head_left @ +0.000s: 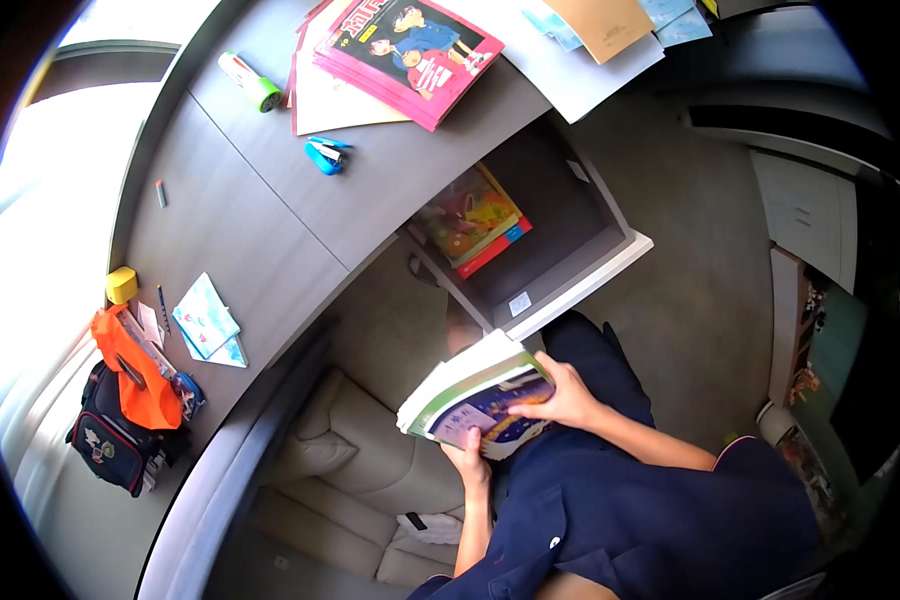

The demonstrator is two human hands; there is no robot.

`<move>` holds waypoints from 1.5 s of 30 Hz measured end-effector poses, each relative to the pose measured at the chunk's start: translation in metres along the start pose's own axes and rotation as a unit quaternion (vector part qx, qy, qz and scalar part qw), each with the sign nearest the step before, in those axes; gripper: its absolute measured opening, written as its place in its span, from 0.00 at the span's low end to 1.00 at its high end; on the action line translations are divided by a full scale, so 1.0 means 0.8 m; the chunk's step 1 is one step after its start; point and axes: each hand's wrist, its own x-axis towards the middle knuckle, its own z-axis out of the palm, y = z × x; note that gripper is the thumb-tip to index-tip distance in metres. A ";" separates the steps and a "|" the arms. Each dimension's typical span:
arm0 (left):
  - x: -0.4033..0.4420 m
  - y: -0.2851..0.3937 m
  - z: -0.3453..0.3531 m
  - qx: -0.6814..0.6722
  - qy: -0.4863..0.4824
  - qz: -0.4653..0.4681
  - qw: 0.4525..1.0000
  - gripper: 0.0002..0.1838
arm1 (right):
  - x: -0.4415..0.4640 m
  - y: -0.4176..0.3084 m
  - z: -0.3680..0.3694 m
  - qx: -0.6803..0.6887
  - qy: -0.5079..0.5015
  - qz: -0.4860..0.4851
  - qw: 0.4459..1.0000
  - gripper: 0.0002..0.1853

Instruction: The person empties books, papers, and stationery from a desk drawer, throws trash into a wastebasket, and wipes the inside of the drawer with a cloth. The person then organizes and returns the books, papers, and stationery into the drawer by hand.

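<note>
A stack of books [485, 405] with green, white and dark purple on the top cover is held between my two hands above my lap. My left hand [468, 462] grips the near left edge, with its thumb on the cover. At the right edge, my right hand [562, 395] is wrapped around the stack, its thumb resting on the cover. Just beyond the stack, a drawer [595, 268] stands pulled out from the desk. Inside it, at the left, lie colourful books [473, 225], one with a red and blue edge.
On the desk [270, 250] are a pile of pink-covered books [410, 60], a blue stapler [326, 155], a green-and-white tube [250, 82], papers [580, 75] and blue-patterned booklets [207, 320]. A school bag [110, 425] with an orange cloth [140, 375] is at the left. A beige sofa [340, 490] stands below.
</note>
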 end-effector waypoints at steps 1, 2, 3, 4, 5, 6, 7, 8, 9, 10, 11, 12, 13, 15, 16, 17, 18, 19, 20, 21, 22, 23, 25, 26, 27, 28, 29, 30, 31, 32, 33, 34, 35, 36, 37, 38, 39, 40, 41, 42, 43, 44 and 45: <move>-0.008 -0.002 0.004 0.019 -0.002 -0.003 1.000 0.42 | -0.013 0.020 0.004 0.035 0.030 -0.018 0.999 0.36; -0.014 -0.005 0.007 0.023 -0.001 -0.001 1.000 0.35 | -0.021 0.026 0.003 0.071 0.057 -0.034 0.995 0.35; -0.016 -0.013 0.007 0.053 -0.004 -0.005 0.999 0.33 | -0.026 0.034 -0.002 0.106 0.066 -0.026 0.992 0.35; -0.010 -0.016 0.013 0.083 -0.009 -0.009 0.996 0.32 | -0.021 0.039 -0.009 0.120 0.068 -0.023 0.990 0.35; 0.000 -0.024 0.024 0.102 -0.001 0.016 0.995 0.28 | -0.016 0.041 -0.016 0.150 0.071 0.018 0.986 0.34; 0.022 -0.020 0.046 0.121 0.000 0.020 0.992 0.27 | -0.003 0.036 -0.027 0.177 0.072 0.058 0.980 0.34; 0.053 -0.017 0.061 0.114 -0.036 -0.025 0.993 0.26 | 0.021 0.050 -0.038 0.118 0.099 0.026 0.988 0.32; 0.086 -0.022 0.079 0.101 -0.047 -0.069 0.991 0.26 | 0.052 0.063 -0.049 0.059 0.125 -0.007 0.990 0.31; 0.124 -0.026 0.102 0.095 -0.052 -0.104 0.989 0.26 | 0.084 0.057 -0.065 0.047 0.138 0.009 0.989 0.30; 0.166 -0.043 0.121 0.051 -0.075 -0.115 0.989 0.27 | 0.121 0.051 -0.081 0.035 0.150 0.025 0.988 0.29; 0.214 -0.065 0.138 0.029 -0.100 -0.082 0.991 0.25 | 0.167 0.071 -0.096 0.066 0.148 0.005 0.987 0.28; 0.256 -0.067 0.158 0.077 -0.110 -0.043 0.990 0.25 | 0.216 0.100 -0.112 0.096 0.148 -0.013 0.984 0.27; 0.298 -0.073 0.175 0.093 -0.107 -0.036 0.989 0.25 | 0.262 0.116 -0.129 0.077 0.143 -0.039 0.986 0.27; 0.327 -0.070 0.191 0.190 -0.074 0.007 0.979 0.26 | 0.343 0.123 -0.158 0.054 0.123 -0.057 0.989 0.26; 0.324 -0.053 0.196 0.274 -0.044 0.047 0.960 0.27 | 0.359 0.086 -0.160 0.012 0.151 -0.004 0.989 0.25; 0.324 -0.066 0.181 0.303 -0.008 0.150 0.941 0.25 | 0.384 0.072 -0.164 0.035 0.119 0.013 0.992 0.25; 0.308 -0.047 0.168 0.258 -0.005 0.119 0.959 0.22 | 0.420 0.090 -0.164 0.012 0.134 -0.077 0.988 0.26; 0.300 -0.048 0.146 0.327 0.057 0.181 0.926 0.22 | 0.433 0.072 -0.161 -0.028 0.131 -0.077 0.988 0.26; 0.295 -0.053 0.124 0.396 0.113 0.237 0.880 0.22 | 0.441 0.059 -0.158 -0.064 0.131 -0.075 0.986 0.27; 0.297 -0.060 0.106 0.416 0.141 0.211 0.874 0.27 | 0.455 0.062 -0.153 -0.080 0.133 -0.158 0.975 0.26; 0.312 -0.085 0.093 0.414 0.141 0.209 0.875 0.27 | 0.465 0.064 -0.144 -0.082 0.133 -0.157 0.975 0.26; 0.327 -0.118 0.083 0.349 0.090 0.164 0.918 0.29 | 0.472 0.067 -0.134 -0.066 0.154 -0.180 0.969 0.26; 0.310 -0.149 0.095 0.319 -0.009 0.095 0.943 0.35 | 0.472 0.073 -0.124 -0.037 0.148 -0.170 0.974 0.25; 0.306 -0.153 0.103 0.296 0.001 0.123 0.947 0.35 | 0.471 0.071 -0.118 -0.022 0.122 -0.138 0.983 0.25; 0.305 -0.153 0.105 0.297 -0.007 0.098 0.950 0.35 | 0.485 0.081 -0.112 -0.062 0.176 -0.186 0.965 0.27; 0.305 -0.150 0.105 0.298 -0.012 0.073 0.952 0.35 | 0.489 0.082 -0.108 -0.082 0.197 -0.208 0.955 0.27; 0.305 -0.148 0.105 0.296 -0.007 0.066 0.953 0.35 | 0.492 0.082 -0.104 -0.102 0.219 -0.229 0.943 0.28; 0.306 -0.145 0.105 0.304 -0.009 0.073 0.950 0.35 | 0.489 0.079 -0.111 -0.130 0.179 -0.181 0.958 0.30; 0.304 -0.146 0.104 0.312 -0.011 0.084 0.946 0.35 | 0.485 0.069 -0.113 -0.157 0.140 -0.134 0.968 0.32; 0.303 -0.149 0.103 0.309 -0.008 0.085 0.947 0.35 | 0.475 0.054 -0.111 -0.159 0.137 -0.136 0.968 0.32; 0.303 -0.152 0.104 0.303 -0.006 0.099 0.948 0.35 | 0.460 0.041 -0.108 -0.135 0.115 -0.119 0.977 0.32; 0.302 -0.152 0.103 0.299 -0.003 0.113 0.948 0.35 | 0.455 0.038 -0.108 -0.109 0.093 -0.099 0.985 0.33; 0.299 -0.152 0.102 0.299 -0.003 0.112 0.948 0.35 | 0.456 0.042 -0.107 -0.127 0.102 -0.093 0.982 0.32; 0.293 -0.154 0.101 0.293 -0.010 0.084 0.952 0.35 | 0.451 0.043 -0.111 -0.127 0.102 -0.090 0.983 0.32; 0.287 -0.154 0.100 0.288 -0.017 0.056 0.956 0.35 | 0.438 0.031 -0.112 -0.049 0.055 -0.029 0.997 0.32; 0.281 -0.163 0.097 0.288 -0.018 0.056 0.956 0.35 | 0.428 0.024 -0.114 0.030 0.007 0.030 0.999 0.33; 0.275 -0.171 0.095 0.281 -0.019 0.061 0.958 0.35 | 0.422 0.026 -0.112 0.019 0.022 0.010 1.000 0.35; 0.268 -0.180 0.093 0.274 -0.019 0.065 0.959 0.35 | 0.426 0.052 -0.119 0.021 0.016 -0.021 0.999 0.38; 0.261 -0.188 0.093 0.277 -0.008 0.058 0.959 0.34 | 0.421 0.058 -0.115 0.013 0.037 -0.039 0.998 0.39; 0.256 -0.195 0.093 0.278 -0.007 0.059 0.959 0.34 | 0.415 0.064 -0.111 0.005 0.058 -0.057 0.997 0.40; 0.251 -0.200 0.093 0.281 -0.003 0.057 0.958 0.34 | 0.415 0.070 -0.107 0.006 0.058 -0.057 0.997 0.40; 0.245 -0.205 0.092 0.285 -0.001 0.054 0.957 0.34 | 0.412 0.078 -0.104 0.012 0.064 -0.040 0.997 0.42; 0.241 -0.211 0.094 0.272 0.004 0.052 0.961 0.33 | 0.410 0.084 -0.104 0.017 0.072 -0.023 0.997 0.43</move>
